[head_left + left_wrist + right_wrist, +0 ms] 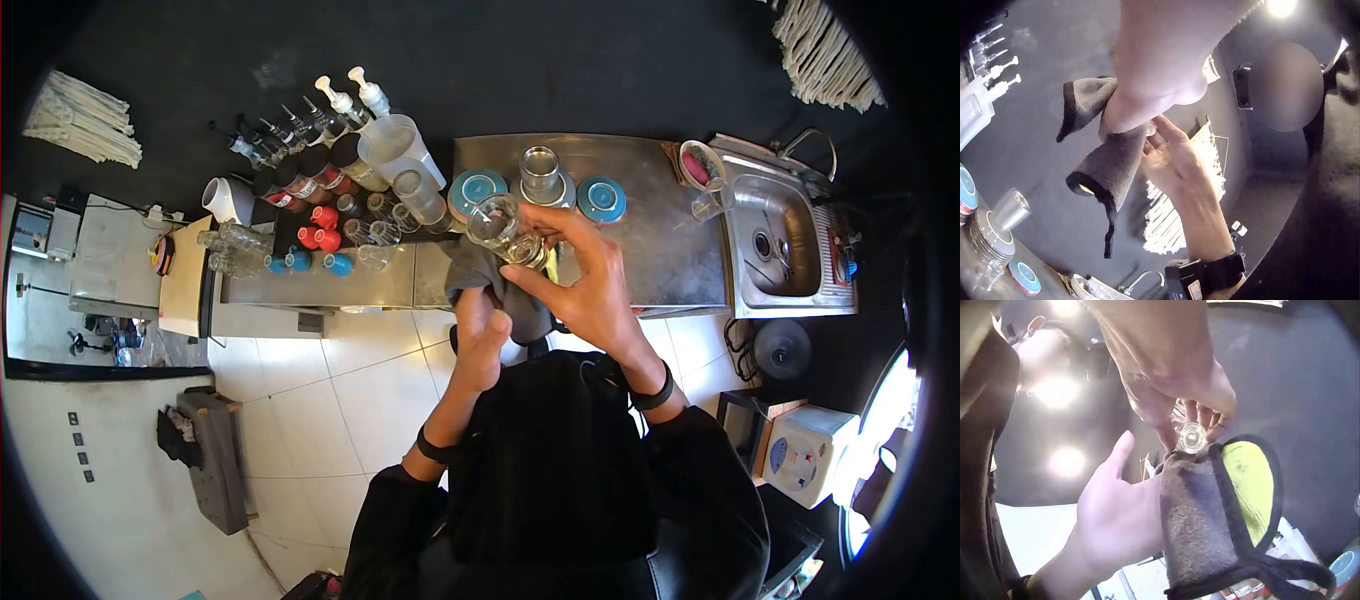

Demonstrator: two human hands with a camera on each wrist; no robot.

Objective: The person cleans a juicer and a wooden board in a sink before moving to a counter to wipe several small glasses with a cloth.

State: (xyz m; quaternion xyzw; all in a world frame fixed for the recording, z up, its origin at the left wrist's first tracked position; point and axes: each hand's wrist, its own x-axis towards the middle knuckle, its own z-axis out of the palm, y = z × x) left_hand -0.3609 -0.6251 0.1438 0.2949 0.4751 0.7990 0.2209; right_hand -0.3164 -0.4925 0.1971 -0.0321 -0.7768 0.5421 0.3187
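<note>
My right hand (592, 285) pinches a clear drinking glass (493, 222) between thumb and fingers, above the counter's front edge. In the right wrist view, the thick round base of the glass (1192, 437) shows right at the upper edge of a grey microfibre cloth (1194, 515). Black trim borders this cloth, and part of its other face is yellow-green. My left hand (482, 345) holds the cloth from below, thumb standing away from it. The cloth hides most of the left fingers. Its loose flaps hang down in the left wrist view.
Behind the hands, blue-rimmed saucers (601, 199) and an upturned glass on stacked plates (541, 172) stand on the steel counter (670, 250). Cups, glasses, jars and pump bottles crowd its left side. A sink (770, 240) lies at the right, with a glass (710, 205) beside it.
</note>
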